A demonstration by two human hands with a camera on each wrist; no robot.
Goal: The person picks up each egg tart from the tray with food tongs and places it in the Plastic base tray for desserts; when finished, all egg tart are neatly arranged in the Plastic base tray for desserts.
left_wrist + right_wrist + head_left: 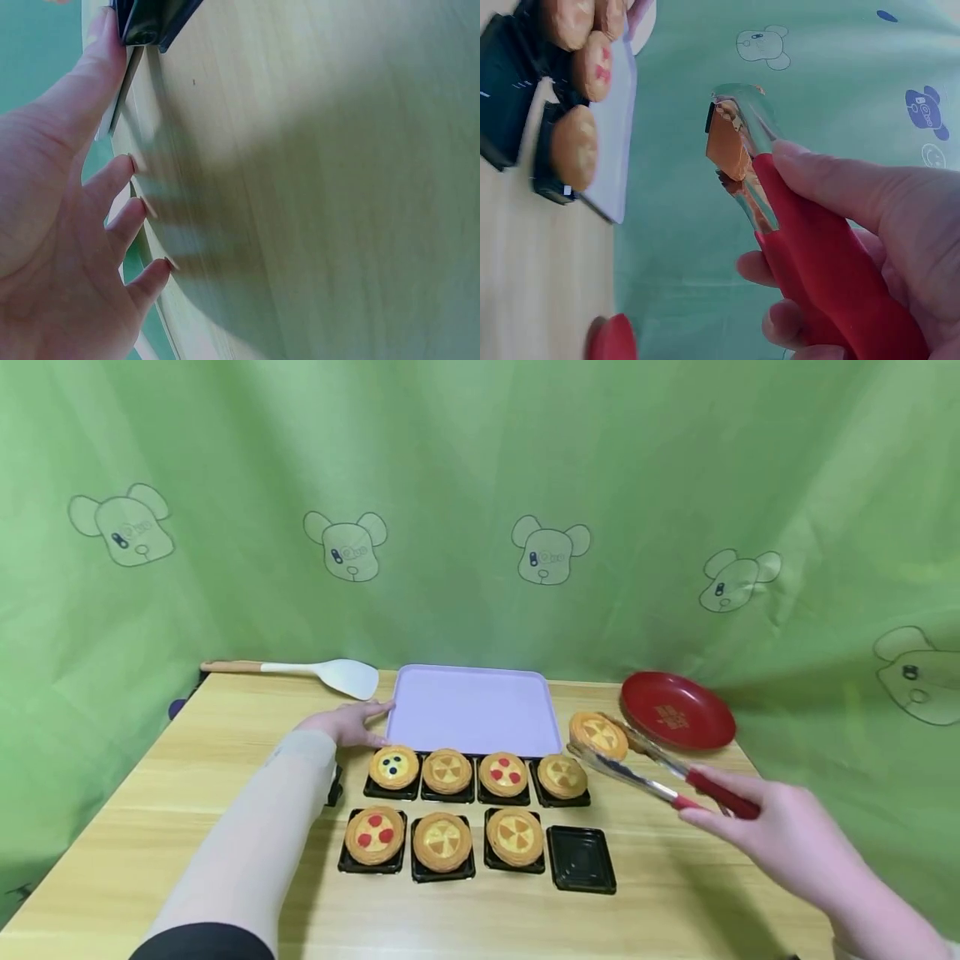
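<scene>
My right hand point(780, 835) grips red-handled metal tongs point(726, 793), the thumb along one handle and the fingers round the other. A round tart point(598, 733) is pinched between the tong tips, lifted to the right of the lavender tray point(472, 710). The right wrist view shows this tart point(729, 150) edge-on in the tongs point(810, 247). At the tray's left edge lies my left hand point(348, 724), fingers spread and loosely extended. Its thumb touches a black holder point(150, 22) in the left wrist view. A blueberry-dotted tart point(393, 767) sits near that thumb.
Two rows of tarts in black square holders stand in front of the tray; the front row's right holder point(581, 858) is vacant. A red plate point(712, 714) lies at the back right. Back left is a white spatula point(348, 677). Behind the table hangs a green curtain point(450, 460).
</scene>
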